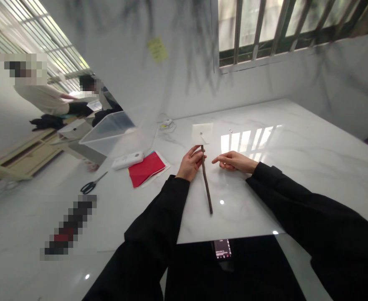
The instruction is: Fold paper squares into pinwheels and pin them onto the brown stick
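One dark stick, slender and slightly bent, is over the middle of the tabletop, gripped near its far end by the left hand, whose thumb and fingers are closed round it. Its long axis runs back towards the tabletop's front edge, the near end slanting a little to the right; whether that end touches the tabletop, I cannot tell. The left hand is the nearer, on the stick's left side. The right hand is to the right, apart from it, index finger stretched towards its upper part, the other fingers curled, nothing visible in them. Just beyond the stick's far end lies a pale sheet bearing a small round piece; tiny shiny bits lie to its right.
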The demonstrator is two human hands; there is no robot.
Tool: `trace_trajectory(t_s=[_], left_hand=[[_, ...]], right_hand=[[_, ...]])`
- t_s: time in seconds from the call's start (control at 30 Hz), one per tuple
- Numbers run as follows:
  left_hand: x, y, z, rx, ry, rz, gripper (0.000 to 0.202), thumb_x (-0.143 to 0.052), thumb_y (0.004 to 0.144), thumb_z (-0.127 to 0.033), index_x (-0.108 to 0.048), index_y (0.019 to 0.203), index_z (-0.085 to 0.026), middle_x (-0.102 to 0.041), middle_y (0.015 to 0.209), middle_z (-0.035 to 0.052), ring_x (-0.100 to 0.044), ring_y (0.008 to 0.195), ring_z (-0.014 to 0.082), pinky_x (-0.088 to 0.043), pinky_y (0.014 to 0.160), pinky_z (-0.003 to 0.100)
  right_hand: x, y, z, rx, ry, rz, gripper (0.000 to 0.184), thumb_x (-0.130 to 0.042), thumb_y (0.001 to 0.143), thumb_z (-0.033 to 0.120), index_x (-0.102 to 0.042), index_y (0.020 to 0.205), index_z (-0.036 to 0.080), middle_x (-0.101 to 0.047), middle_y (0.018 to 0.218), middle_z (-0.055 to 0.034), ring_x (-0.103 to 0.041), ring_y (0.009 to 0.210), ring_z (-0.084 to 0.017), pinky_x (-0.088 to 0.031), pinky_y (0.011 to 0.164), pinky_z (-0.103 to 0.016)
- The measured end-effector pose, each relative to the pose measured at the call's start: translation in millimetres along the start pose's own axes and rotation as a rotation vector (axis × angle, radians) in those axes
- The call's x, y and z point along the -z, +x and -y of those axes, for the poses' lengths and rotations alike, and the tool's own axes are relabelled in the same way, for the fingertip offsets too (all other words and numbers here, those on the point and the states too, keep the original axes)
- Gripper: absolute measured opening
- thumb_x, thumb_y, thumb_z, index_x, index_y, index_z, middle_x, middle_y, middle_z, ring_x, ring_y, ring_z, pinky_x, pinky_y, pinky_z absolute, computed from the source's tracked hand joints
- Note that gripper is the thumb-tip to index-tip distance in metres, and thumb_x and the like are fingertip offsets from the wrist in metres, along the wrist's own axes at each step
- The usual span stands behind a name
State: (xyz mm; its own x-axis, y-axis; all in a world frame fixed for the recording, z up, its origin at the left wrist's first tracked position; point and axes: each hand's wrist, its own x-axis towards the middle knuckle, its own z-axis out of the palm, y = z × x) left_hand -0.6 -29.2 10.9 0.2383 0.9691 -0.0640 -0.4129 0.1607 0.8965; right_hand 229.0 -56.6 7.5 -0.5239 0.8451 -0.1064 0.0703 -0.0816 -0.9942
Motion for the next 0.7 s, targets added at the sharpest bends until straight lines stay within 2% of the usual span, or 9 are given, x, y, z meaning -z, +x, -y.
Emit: trace_trajectory(t_s=[0.13, 0.27, 0.43, 0.5, 0.57, 0.63, 0.7], left_hand=[[-2.9, 1, 2, -0.010, -0.068, 0.026, 0.052, -0.089, 0.065, -0.017, -0.065, 0.111, -0.020, -0.071, 0.099, 0.0004, -0.071, 0.083, 0.0130, -0.053, 0.082, 0.027], [-4.3, 2, 5, -0.025, -0.068, 0.070, 0.051, -0.089, 0.065, -0.018, -0.065, 0.109, -0.019, -0.068, 0.096, 0.0003, -0.068, 0.081, 0.0129, -0.049, 0.072, 0.025], [0.6, 4, 4, -0.003, -0.073, 0.105, 0.052, -0.089, 0.067, -0.018, -0.065, 0.113, -0.020, -0.070, 0.096, 0.0007, -0.064, 0.075, 0.0110, -0.044, 0.064, 0.023], [4.2, 6, 1, 0.035, -0.093, 0.148, 0.049, -0.089, 0.069, -0.019, -0.067, 0.112, -0.020, -0.072, 0.099, 0.0025, -0.066, 0.079, 0.0121, -0.046, 0.067, 0.023], [7.8, 8, -1, 0.065, -0.135, 0.169, 0.041, -0.088, 0.071, -0.018, -0.069, 0.108, -0.019, -0.073, 0.104, 0.0043, -0.069, 0.088, 0.0145, -0.051, 0.079, 0.025], [10.2, 11, -1, 0.063, -0.190, 0.135, 0.034, -0.085, 0.075, -0.018, -0.071, 0.106, -0.019, -0.074, 0.105, 0.0043, -0.070, 0.095, 0.0161, -0.053, 0.090, 0.028], [10.3, 13, -1, 0.050, -0.239, 0.097, 0.030, -0.080, 0.082, -0.020, -0.071, 0.110, -0.020, -0.075, 0.099, 0.0040, -0.070, 0.094, 0.0167, -0.054, 0.092, 0.030]], right_hand=[[-10, 16, 0, 0.013, -0.033, 0.032, 0.060, -0.068, 0.089, 0.065, -0.074, 0.106, 0.008, -0.058, 0.073, 0.0015, -0.034, 0.052, -0.005, -0.023, 0.050, -0.023], [-21, 36, 3, 0.032, 0.049, 0.074, 0.054, -0.076, 0.083, 0.063, -0.070, 0.093, 0.010, -0.051, 0.065, 0.0051, -0.032, 0.052, -0.004, -0.020, 0.050, -0.022], [-30, 47, 6, 0.032, 0.082, 0.133, 0.053, -0.081, 0.078, 0.061, -0.067, 0.088, 0.011, -0.044, 0.060, 0.0084, -0.030, 0.051, -0.005, -0.020, 0.050, -0.021], [-28, 44, 4, 0.026, 0.073, 0.151, 0.052, -0.080, 0.079, 0.061, -0.067, 0.089, 0.011, -0.043, 0.057, 0.0088, -0.030, 0.050, -0.005, -0.021, 0.050, -0.021], [-25, 39, 3, 0.013, 0.061, 0.199, 0.052, -0.078, 0.081, 0.061, -0.067, 0.090, 0.011, -0.044, 0.055, 0.0084, -0.029, 0.049, -0.005, -0.020, 0.049, -0.021], [-21, 33, 2, -0.005, 0.028, 0.278, 0.053, -0.077, 0.082, 0.062, -0.068, 0.091, 0.011, -0.047, 0.055, 0.0069, -0.030, 0.047, -0.005, -0.019, 0.047, -0.022], [-19, 29, 3, -0.021, -0.020, 0.359, 0.054, -0.076, 0.082, 0.063, -0.069, 0.091, 0.010, -0.051, 0.056, 0.0050, -0.032, 0.047, -0.006, -0.019, 0.046, -0.022]])
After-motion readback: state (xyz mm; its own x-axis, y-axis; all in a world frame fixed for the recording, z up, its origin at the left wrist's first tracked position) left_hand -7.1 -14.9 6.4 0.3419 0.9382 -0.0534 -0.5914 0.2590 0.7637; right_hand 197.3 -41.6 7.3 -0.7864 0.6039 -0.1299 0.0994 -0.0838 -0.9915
